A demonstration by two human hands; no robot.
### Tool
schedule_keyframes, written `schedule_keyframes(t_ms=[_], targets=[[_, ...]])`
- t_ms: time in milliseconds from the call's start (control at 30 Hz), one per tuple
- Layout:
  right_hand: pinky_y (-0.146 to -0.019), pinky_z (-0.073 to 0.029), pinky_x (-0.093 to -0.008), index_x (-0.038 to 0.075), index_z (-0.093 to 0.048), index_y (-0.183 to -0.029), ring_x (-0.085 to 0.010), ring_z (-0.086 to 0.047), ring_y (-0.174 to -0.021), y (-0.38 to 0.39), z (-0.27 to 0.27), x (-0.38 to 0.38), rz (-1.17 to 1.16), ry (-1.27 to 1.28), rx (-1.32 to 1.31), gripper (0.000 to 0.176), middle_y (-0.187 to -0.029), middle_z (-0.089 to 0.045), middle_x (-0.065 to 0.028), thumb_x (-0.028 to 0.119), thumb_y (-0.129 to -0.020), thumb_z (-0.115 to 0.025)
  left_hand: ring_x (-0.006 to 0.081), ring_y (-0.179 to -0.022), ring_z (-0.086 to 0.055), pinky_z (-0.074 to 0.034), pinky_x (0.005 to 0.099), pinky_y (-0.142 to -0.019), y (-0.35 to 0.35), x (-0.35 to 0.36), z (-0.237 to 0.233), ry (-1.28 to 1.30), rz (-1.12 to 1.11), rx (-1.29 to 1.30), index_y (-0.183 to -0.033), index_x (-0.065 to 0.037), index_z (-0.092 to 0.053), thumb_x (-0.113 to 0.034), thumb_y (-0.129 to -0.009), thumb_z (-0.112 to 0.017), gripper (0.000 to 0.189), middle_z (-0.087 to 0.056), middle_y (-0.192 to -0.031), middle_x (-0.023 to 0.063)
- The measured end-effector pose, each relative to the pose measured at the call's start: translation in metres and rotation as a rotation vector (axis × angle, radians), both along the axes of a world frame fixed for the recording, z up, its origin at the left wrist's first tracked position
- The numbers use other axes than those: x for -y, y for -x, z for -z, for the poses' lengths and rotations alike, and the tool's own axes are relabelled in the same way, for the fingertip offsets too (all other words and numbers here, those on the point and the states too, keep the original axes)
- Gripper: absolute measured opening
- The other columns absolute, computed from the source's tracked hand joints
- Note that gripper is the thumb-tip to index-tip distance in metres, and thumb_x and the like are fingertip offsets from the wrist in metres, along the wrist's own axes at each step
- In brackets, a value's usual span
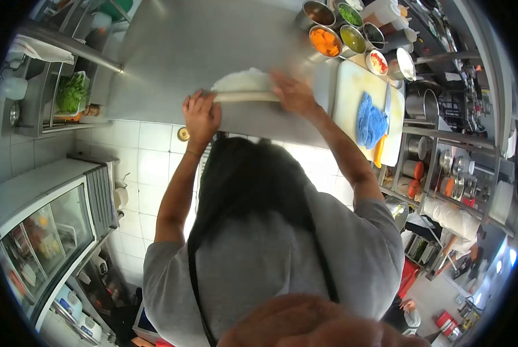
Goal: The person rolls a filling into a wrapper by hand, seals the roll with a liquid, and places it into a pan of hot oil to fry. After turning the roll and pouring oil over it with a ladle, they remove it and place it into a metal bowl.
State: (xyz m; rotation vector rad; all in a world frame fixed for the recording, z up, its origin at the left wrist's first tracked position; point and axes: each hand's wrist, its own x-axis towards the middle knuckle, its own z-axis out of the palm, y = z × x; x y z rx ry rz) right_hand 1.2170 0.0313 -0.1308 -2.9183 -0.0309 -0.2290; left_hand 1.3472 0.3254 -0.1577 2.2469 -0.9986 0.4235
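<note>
A pale rolling pin (247, 96) lies crosswise near the front edge of the steel counter (172, 52). Just beyond it, partly under it, spreads a white sheet of what looks like dough (244, 79). At the pin's left end my left hand (202, 115) is closed over it, fingers pointing away from me. My right hand (293, 94) grips the right end and is smeared by motion around its fingers. Both hands cover the ends of the pin.
Right of the counter, a cutting board (348, 87) carries a blue cloth (371, 120), a knife (388, 107) and an orange vegetable piece (380, 151). Behind it stand metal containers, one with orange pieces (325, 42). Greens (72, 93) sit at left. Another person's hand (409, 305) shows lower right.
</note>
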Motion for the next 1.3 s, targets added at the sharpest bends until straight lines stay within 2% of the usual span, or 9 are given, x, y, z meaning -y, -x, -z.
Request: schedule_keyframes(t_ms=[333, 433, 767, 900, 1000, 1067, 1200, 1233, 1300], targets=[[-0.118, -0.012, -0.0743, 0.011, -0.055, -0.147, -0.0360, -0.015, -0.157, -0.049, -0.003, -0.068, -0.190, 0.008, -0.047, 0.058, -0.161, -0.042, -0.0001, 0.050, -0.106, -0.041, 0.0292, -0.128, -0.055, -0.034, 0.0540, -0.114, -0.001, 0.000, -0.003, -0.008, 0.007, -0.054, -0.120, -0.012, -0.068, -0.018, -0.087, -0.072, 0.033, -0.069, -0.120, 0.0051], [-0.118, -0.012, -0.0733, 0.012, -0.055, -0.147, -0.0354, -0.015, -0.157, -0.068, 0.001, -0.068, 0.032, -0.016, -0.100, 0.058, -0.160, -0.044, -0.0004, 0.051, -0.106, -0.041, 0.0294, -0.126, -0.056, -0.034, 0.0532, -0.112, -0.002, -0.001, -0.004, 0.009, -0.006, -0.049, -0.117, -0.012, -0.069, -0.017, -0.085, -0.072, 0.033, -0.069, -0.119, 0.0054], [-0.117, -0.014, -0.0743, 0.013, -0.060, -0.142, -0.0415, -0.024, -0.153, -0.090, -0.009, -0.097, -0.313, -0.014, -0.051, 0.055, -0.157, -0.048, -0.0002, 0.050, -0.107, -0.039, 0.0308, -0.129, -0.055, -0.033, 0.0549, -0.113, -0.001, -0.006, 0.001, -0.037, 0.013, -0.063, -0.121, -0.011, -0.068, -0.016, -0.086, -0.072, 0.035, -0.068, -0.121, 0.0066], [-0.118, -0.013, -0.0719, 0.013, -0.063, -0.138, -0.0366, -0.035, -0.149, -0.102, -0.009, -0.058, -0.062, 0.150, -0.046, 0.052, -0.148, -0.057, -0.0026, 0.048, -0.107, -0.040, 0.0301, -0.125, -0.057, -0.036, 0.0553, -0.111, -0.001, -0.001, 0.002, 0.013, 0.026, -0.008, -0.118, -0.012, -0.068, -0.016, -0.085, -0.072, 0.033, -0.068, -0.120, 0.0056], [-0.097, -0.037, -0.0637, 0.007, -0.074, -0.112, -0.0365, -0.060, -0.113, -0.099, -0.066, 0.018, 0.282, -0.083, 0.509, 0.045, -0.115, -0.073, -0.0117, 0.042, -0.105, -0.047, 0.0297, -0.126, -0.057, -0.035, 0.0549, -0.111, 0.000, -0.001, 0.001, -0.007, 0.010, 0.004, -0.117, -0.012, -0.068, -0.017, -0.087, -0.072, 0.031, -0.068, -0.120, 0.0052], [-0.085, -0.038, -0.0578, 0.005, -0.077, -0.096, -0.0351, -0.061, -0.101, -0.094, -0.098, 0.089, 0.661, 0.470, 0.526, 0.053, -0.093, -0.074, -0.0135, 0.047, -0.104, -0.045, 0.0297, -0.127, -0.056, -0.035, 0.0549, -0.111, -0.002, -0.001, 0.000, -0.012, 0.001, -0.013, -0.118, -0.012, -0.068, -0.017, -0.087, -0.072, 0.031, -0.068, -0.120, 0.0051], [-0.104, -0.032, -0.0653, 0.012, -0.080, -0.106, -0.0353, -0.056, -0.127, -0.059, -0.098, 0.222, 0.942, 0.337, -0.041, 0.074, -0.118, -0.075, -0.0125, 0.062, -0.104, -0.025, 0.0299, -0.128, -0.055, -0.035, 0.0549, -0.111, 0.000, -0.002, -0.002, -0.017, 0.011, -0.028, -0.122, -0.012, -0.068, -0.018, -0.087, -0.071, 0.035, -0.068, -0.119, 0.0060], [-0.110, -0.023, -0.0728, 0.013, -0.069, -0.132, -0.0413, -0.048, -0.138, -0.053, -0.103, 0.228, 0.915, 0.261, -0.255, 0.076, -0.134, -0.067, -0.0131, 0.062, -0.105, -0.017, 0.0306, -0.128, -0.055, -0.035, 0.0548, -0.112, 0.000, -0.002, -0.005, -0.014, 0.011, -0.027, -0.123, -0.011, -0.068, -0.018, -0.088, -0.071, 0.036, -0.068, -0.119, 0.0071], [-0.111, -0.024, -0.0712, 0.013, -0.070, -0.130, -0.0399, -0.050, -0.136, -0.043, -0.079, 0.252, 0.860, 0.283, -0.425, 0.076, -0.129, -0.069, -0.0161, 0.064, -0.104, -0.020, 0.0319, -0.129, -0.055, -0.035, 0.0545, -0.113, 0.003, -0.002, -0.011, -0.017, 0.006, -0.034, -0.124, -0.010, -0.068, -0.019, -0.090, -0.071, 0.036, -0.068, -0.120, 0.0093]])
